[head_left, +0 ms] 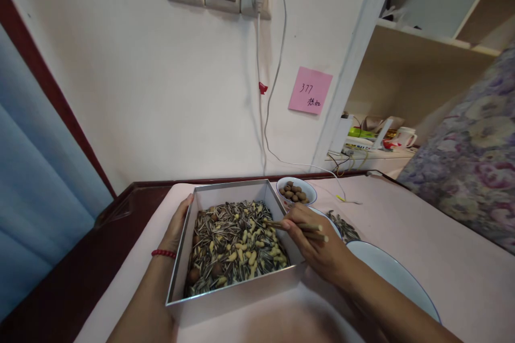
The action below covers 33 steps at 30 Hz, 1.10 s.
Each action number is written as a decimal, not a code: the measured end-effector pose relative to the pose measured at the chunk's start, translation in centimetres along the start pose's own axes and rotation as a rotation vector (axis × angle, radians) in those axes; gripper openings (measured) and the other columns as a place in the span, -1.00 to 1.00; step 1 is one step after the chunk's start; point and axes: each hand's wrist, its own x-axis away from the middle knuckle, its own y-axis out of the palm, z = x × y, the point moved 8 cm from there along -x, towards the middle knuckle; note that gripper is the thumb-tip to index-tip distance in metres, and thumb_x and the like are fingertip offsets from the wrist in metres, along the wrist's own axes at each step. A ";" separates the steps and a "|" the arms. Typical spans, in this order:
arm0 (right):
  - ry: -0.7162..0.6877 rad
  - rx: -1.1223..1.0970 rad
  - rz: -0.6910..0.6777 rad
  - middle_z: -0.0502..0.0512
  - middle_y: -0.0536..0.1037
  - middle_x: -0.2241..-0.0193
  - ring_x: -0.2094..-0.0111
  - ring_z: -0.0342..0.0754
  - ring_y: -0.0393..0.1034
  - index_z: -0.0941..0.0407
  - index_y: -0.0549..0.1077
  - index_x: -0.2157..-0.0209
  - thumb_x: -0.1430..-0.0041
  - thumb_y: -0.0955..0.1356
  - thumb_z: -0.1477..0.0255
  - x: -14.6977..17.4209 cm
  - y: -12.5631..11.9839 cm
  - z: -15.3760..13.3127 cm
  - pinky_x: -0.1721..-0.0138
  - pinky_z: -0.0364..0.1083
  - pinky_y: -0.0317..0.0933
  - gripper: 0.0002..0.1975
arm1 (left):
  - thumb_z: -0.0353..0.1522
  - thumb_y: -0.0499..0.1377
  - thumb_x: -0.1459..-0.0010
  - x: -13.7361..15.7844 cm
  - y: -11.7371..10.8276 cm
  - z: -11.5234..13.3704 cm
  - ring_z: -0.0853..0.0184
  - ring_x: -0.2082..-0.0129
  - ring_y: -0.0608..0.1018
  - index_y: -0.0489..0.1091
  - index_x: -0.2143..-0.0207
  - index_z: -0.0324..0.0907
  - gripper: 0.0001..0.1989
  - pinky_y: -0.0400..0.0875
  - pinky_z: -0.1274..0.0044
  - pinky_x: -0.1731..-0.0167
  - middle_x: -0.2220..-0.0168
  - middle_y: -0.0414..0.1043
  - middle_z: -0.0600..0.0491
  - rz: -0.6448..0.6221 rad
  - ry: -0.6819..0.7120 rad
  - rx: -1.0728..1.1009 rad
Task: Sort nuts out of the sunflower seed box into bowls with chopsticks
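My left hand [179, 223] grips the left wall of a square, silver-edged box [241, 293]; its fingers are mostly hidden behind that wall. Striped sunflower seeds [225, 223] fill the box, mixed with peanuts in the shell [252, 258] and a few round brown nuts [193, 276]. Over the right wall, my right hand [317, 244] is closed around a pair of chopsticks [311, 228]. Their tips reach in among the seeds and peanuts near the right side. Whether they pinch a piece is too small to make out.
A bowl [310, 186] of brown nuts [293, 192] stands behind my right hand. Beside it are a partly hidden dish [328, 220], a pile of sunflower seeds [341, 226] and a large pale plate [392, 273]. A white cable [298, 164] runs down the wall onto the table.
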 end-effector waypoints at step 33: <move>-0.003 0.105 -0.055 0.00 0.47 0.38 0.37 -0.11 0.39 0.06 0.41 0.34 -0.50 0.21 0.30 0.8 -1.9 -2.8 0.32 -0.10 0.22 -0.69 | -0.16 0.09 -0.38 0.6 0.4 0.2 0.23 0.84 0.45 0.58 0.21 -0.24 -0.62 0.30 0.51 0.90 0.73 0.44 0.06 0.014 0.060 -0.028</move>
